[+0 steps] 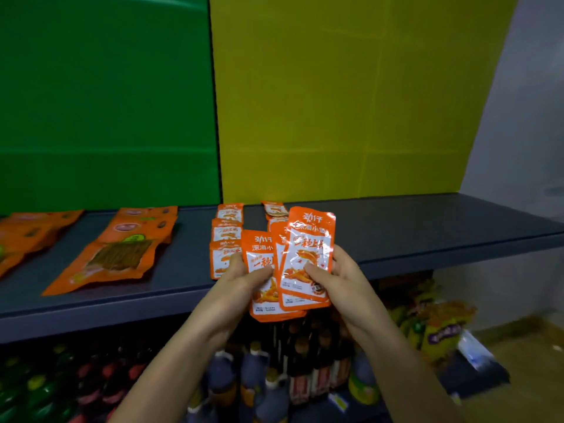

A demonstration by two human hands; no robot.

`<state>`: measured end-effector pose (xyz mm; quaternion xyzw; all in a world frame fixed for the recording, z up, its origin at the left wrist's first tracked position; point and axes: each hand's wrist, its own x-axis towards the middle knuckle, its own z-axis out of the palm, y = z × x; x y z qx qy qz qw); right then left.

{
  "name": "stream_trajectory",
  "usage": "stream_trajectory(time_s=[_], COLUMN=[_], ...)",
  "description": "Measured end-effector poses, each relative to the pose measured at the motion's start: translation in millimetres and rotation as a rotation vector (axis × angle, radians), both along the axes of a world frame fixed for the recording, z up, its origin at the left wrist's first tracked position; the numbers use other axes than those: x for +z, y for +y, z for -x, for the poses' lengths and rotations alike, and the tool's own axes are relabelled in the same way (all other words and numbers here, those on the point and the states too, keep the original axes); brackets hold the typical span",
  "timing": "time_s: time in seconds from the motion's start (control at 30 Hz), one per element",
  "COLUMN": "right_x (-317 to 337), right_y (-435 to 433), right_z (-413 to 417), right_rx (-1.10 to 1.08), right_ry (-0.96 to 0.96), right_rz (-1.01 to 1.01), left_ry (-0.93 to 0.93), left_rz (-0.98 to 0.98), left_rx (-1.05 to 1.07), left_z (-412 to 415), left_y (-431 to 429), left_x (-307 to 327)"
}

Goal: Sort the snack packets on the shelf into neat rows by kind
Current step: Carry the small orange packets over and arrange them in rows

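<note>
Above the grey shelf [396,227] fan perhaps four orange-white packets [309,245].

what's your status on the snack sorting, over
Left hand and right hand both gripping a fan of small orange packets. Matching packets in two short rows on the shelf behind. Nothing in the way.

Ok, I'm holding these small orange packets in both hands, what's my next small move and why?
Probably lay the front packet, pinched by your right hand, flat on the shelf, extending the rows of matching small packets behind it. Your left hand grips the other packets, and the larger packets lie apart, further left.
</note>
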<state>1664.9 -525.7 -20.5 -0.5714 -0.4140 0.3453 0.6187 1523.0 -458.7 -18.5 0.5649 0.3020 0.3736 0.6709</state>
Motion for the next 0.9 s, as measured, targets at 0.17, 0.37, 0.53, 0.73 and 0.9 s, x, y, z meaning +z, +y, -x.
stream_trajectory(time_s=[0.17, 0.37, 0.53, 0.73, 0.9], right_x=[14.8, 23.3, 31.6, 11.4, -5.9], right_y=[37.4, 70.6, 87.3, 104.8, 113.5], right_z=[-2.9, -13.8, -41.5, -79.4, -76.5], right_rx=[0.136, 0.125, 0.013, -0.035, -0.053], right_ry=[-0.089, -0.261, -0.385, -0.579, -0.881], right_rz=[-0.008, 0.007, -0.023, 0.217, 0.307], left_ry=[0.016, 0.065, 0.132, 0.196, 0.248], left_rz=[-0.047, -0.093, -0.142, -0.079, -0.024], left_rx=[0.097, 0.219, 0.328, 0.442, 0.447], left_z=[4.4, -4.8, -8.2, 0.5, -8.7], left_y=[27.0, 52.2, 73.5, 96.6, 96.2], left_x=[7.7, 14.2, 24.0, 33.4, 33.0])
